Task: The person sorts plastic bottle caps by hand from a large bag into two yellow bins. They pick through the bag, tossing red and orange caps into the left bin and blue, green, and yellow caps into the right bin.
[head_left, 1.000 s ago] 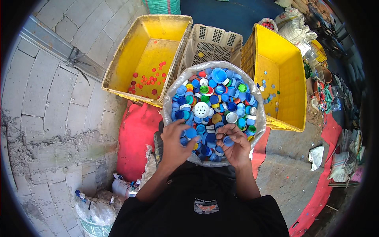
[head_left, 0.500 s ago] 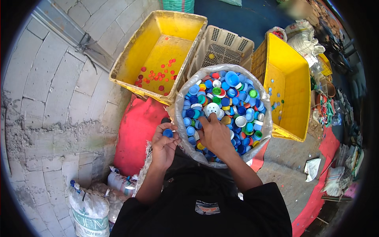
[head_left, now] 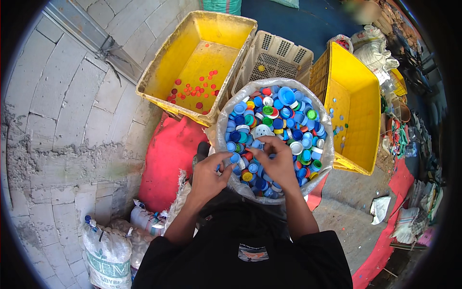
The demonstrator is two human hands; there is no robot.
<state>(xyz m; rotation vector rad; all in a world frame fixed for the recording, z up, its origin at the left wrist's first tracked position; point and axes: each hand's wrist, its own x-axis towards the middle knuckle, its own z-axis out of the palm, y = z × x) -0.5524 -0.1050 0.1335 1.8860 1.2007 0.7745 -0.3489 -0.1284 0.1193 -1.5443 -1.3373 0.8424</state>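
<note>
A clear plastic sack (head_left: pixel 222 126) stands open in front of me, full of bottle caps (head_left: pixel 284 115), mostly blue with some red, green, white and yellow ones. My left hand (head_left: pixel 208 174) is at the sack's near-left rim, its fingers curled around a few blue caps. My right hand (head_left: pixel 278 161) lies on the cap pile with fingers pinched on small blue caps beside a white cap (head_left: pixel 262 131). Both hands nearly touch each other.
A yellow crate (head_left: pixel 159 77) with several red caps stands at the far left. A beige perforated basket (head_left: pixel 276 58) sits behind the sack. Another yellow crate (head_left: pixel 358 96) with a few pale caps stands at the right. Red cloth (head_left: pixel 168 154), sacks of bottles (head_left: pixel 108 250) and clutter surround me.
My left hand has come back from the sack's outer left side onto the caps. My right hand has drawn nearer, meeting the left one at the near rim.
</note>
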